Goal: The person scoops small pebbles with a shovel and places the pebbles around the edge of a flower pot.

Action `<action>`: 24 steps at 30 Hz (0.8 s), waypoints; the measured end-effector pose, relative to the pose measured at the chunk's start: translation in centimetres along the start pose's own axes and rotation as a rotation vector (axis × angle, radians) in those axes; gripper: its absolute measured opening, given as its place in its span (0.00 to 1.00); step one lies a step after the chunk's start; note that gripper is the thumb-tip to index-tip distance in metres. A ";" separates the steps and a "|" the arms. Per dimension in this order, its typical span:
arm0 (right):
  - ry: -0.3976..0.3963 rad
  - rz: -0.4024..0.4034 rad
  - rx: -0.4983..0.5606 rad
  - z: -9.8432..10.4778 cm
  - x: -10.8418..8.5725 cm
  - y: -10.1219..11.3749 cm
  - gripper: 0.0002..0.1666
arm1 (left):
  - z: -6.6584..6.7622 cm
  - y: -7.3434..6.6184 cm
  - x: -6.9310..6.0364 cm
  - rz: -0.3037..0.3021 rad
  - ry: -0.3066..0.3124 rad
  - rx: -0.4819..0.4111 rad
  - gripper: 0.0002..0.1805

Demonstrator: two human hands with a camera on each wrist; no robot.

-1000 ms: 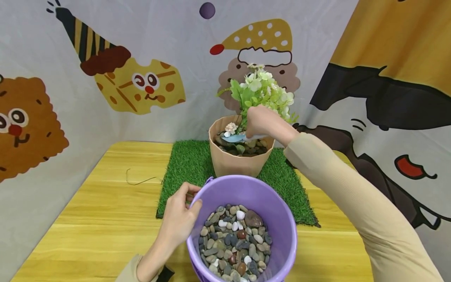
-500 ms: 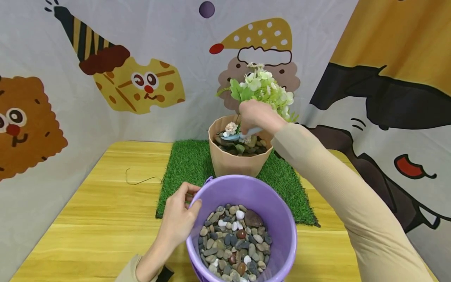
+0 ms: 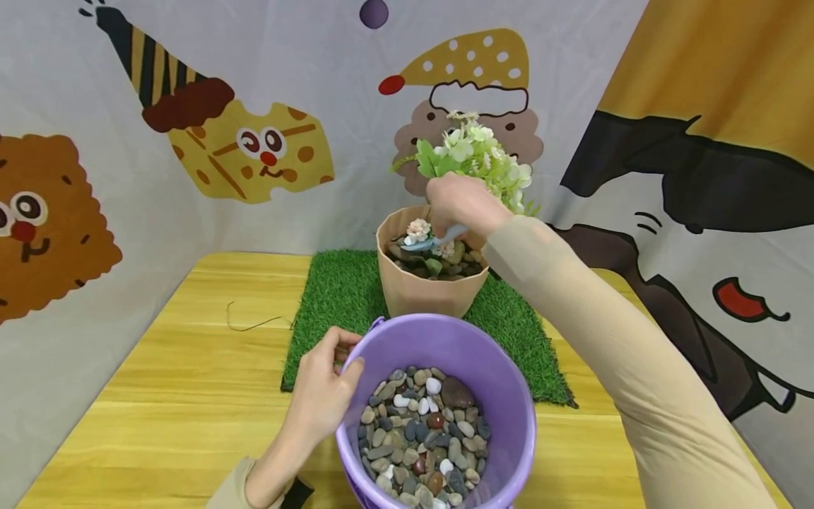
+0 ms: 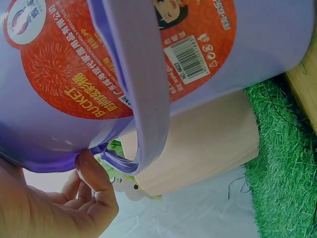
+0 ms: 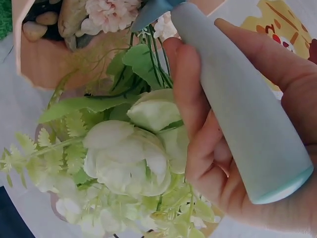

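My left hand [image 3: 323,385] pinches the rim of a purple bucket [image 3: 511,396], its thumb on the near side. Several mixed pebbles [image 3: 413,431] cover the bucket's floor. My right hand [image 3: 464,201] holds a small light-blue trowel [image 3: 416,246] over the peach flowerpot [image 3: 432,297]; in the right wrist view my fingers wrap its pale handle [image 5: 237,104]. Stones and a pale pink flower [image 3: 417,230] lie around the blade inside the pot. White-green artificial flowers [image 3: 473,152] rise behind my right hand, which partly hides them.
A green turf mat [image 3: 340,290] lies under the flowerpot on the yellow wooden table [image 3: 159,396]. A thin dark strand [image 3: 251,327] lies left of the mat. Behind the table hangs a cartoon-printed cloth [image 3: 286,56]. The bucket's handle [image 4: 148,89] hangs along its side.
My right hand has moved slightly left and up with the trowel, its handle tilting up while the blade stays low over the pot. My left hand stays on the bucket's rim.
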State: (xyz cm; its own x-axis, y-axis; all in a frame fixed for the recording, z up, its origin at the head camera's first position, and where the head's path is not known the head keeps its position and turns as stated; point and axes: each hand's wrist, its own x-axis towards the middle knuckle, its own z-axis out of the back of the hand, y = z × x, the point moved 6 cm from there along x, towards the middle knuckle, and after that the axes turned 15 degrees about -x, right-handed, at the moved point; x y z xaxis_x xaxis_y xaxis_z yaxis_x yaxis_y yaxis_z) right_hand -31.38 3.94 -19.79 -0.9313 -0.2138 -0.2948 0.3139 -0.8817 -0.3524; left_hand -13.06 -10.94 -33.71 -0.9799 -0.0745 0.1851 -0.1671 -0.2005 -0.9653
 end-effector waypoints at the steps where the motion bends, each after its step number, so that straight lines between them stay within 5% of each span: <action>1: -0.007 -0.001 -0.007 0.1 0.0 0.0 0.07 | 0.0 0.0 0.0 0.000 0.001 -0.002 0.13; 24: 0.003 -0.017 0.032 0.0 -0.2 -0.4 0.08 | 0.0 -0.1 -0.1 0.011 0.003 0.007 0.12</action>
State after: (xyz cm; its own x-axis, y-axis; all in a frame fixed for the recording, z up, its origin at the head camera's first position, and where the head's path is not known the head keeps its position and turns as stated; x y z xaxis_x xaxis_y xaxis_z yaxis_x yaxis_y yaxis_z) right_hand -31.28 4.32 -19.58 -0.9359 -0.1979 -0.2916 0.2924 -0.8979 -0.3290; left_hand -12.92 -10.94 -33.59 -0.9820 -0.0738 0.1739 -0.1555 -0.2065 -0.9660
